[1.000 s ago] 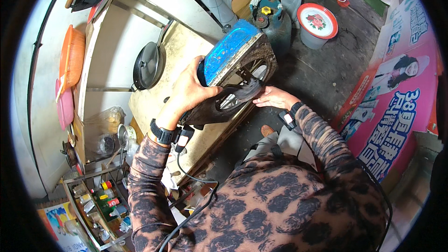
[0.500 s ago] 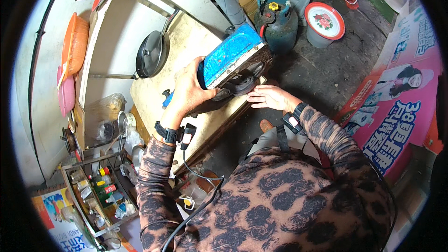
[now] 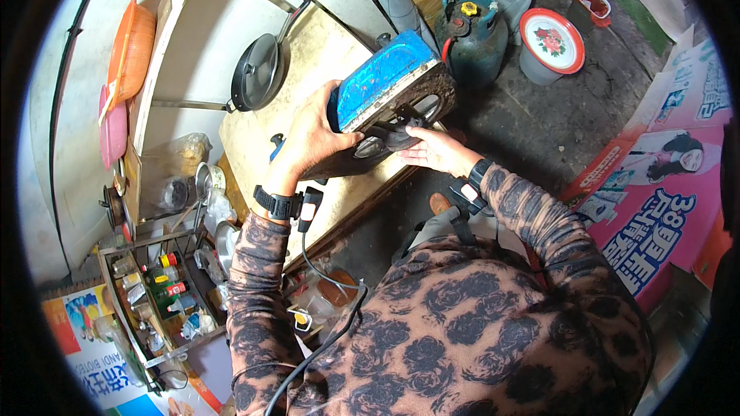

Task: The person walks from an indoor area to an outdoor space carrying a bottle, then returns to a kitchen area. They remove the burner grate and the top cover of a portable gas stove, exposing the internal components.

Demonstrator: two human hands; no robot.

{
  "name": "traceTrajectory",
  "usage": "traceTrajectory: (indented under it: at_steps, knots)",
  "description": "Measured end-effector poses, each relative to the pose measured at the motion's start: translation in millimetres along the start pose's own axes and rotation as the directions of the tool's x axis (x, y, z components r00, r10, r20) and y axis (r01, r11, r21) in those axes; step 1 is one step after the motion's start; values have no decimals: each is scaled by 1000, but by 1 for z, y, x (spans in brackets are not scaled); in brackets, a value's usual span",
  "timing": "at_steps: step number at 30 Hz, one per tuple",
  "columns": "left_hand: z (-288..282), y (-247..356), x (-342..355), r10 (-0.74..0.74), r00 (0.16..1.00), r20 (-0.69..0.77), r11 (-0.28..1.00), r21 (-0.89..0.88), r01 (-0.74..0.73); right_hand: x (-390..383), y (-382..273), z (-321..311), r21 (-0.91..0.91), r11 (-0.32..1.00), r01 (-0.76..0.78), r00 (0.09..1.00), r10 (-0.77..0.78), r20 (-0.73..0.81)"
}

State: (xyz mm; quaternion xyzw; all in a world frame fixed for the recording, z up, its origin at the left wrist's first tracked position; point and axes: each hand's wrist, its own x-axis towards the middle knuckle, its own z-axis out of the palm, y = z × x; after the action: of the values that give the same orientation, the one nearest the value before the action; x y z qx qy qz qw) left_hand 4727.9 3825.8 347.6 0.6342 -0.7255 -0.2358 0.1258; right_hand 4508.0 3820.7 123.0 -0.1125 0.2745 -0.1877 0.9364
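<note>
A blue gas stove (image 3: 388,77) stands tipped up on the cream-topped table, its grimy, rusty underside facing me. My left hand (image 3: 314,137) grips the stove's near left edge, thumb across the underside and fingers behind the blue casing. Under the casing sits a dark curved metal part (image 3: 395,137) beside oval openings. My right hand (image 3: 438,152) pinches this part, thumb on top and the other fingers stretched beneath it. Some of the part is hidden behind those fingers.
A lidded frying pan (image 3: 258,73) lies on the table (image 3: 320,50) at the back left. Beyond the table stand a green gas cylinder (image 3: 474,42) and a bucket with a floral lid (image 3: 553,41). A rack of bottles (image 3: 166,293) stands at lower left.
My right hand has moved left and up onto the dark metal part, thumb now on it. My left hand keeps its hold on the stove. The whole view has shifted slightly.
</note>
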Motion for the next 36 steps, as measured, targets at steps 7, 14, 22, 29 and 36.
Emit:
traceTrajectory:
  at_steps: [7,14,22,29,36]
  knots:
    - [3,-3,0,75,994,-84,997,35,-72,2,0,5,-12,1000,6,997,-7,-77]
    - [5,-1,-2,79,992,-101,996,38,-75,-3,-2,3,-42,999,8,999,-10,-35]
    - [10,3,-10,63,990,-129,994,99,-50,-8,-7,14,-99,993,56,994,-64,-86]
    - [6,13,-18,-38,991,-126,976,208,64,-17,-21,18,-224,974,17,989,-49,-138]
    - [-2,23,-19,-21,992,-126,987,155,41,-18,-16,15,-162,987,-8,993,-12,-120]
